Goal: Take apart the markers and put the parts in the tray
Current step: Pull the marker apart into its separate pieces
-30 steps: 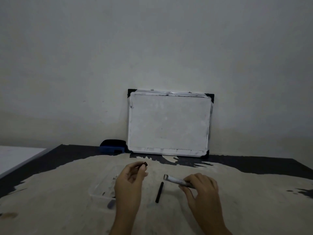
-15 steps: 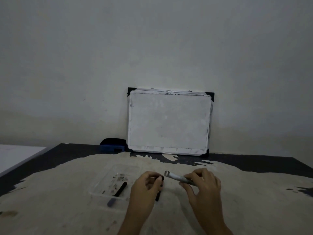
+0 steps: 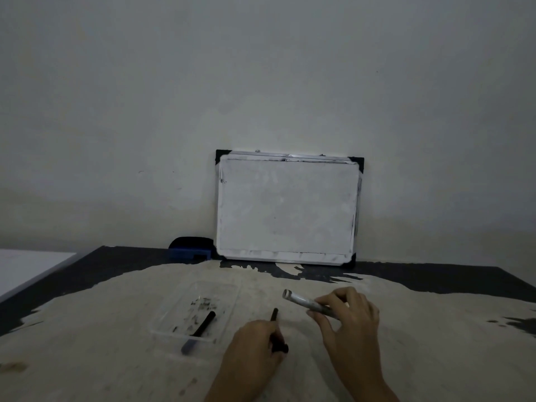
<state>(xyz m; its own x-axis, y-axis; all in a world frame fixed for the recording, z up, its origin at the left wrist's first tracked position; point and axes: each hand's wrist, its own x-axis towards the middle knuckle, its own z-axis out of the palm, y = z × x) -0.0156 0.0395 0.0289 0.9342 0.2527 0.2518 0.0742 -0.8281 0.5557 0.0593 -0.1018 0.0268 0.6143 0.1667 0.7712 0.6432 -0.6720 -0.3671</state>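
Observation:
A white marker barrel is pinched in my right hand, its open end pointing up and left above the table. My left hand rests low on the table with its fingers closed on a thin black ink rod, whose far end pokes out beyond the fingers. A small dark piece shows at the fingertips; I cannot tell what it is. To the left lies a clear plastic tray smeared with ink. A black marker part lies in it, its grey end hanging over the tray's near rim.
A small whiteboard leans on the wall at the back of the table. A blue eraser sits beside its left corner. The worn table's left edge runs diagonally at the far left.
My left hand has dropped from in front of the tray down and right to the black rod on the table and closed on it. My right hand has kept the barrel almost still.

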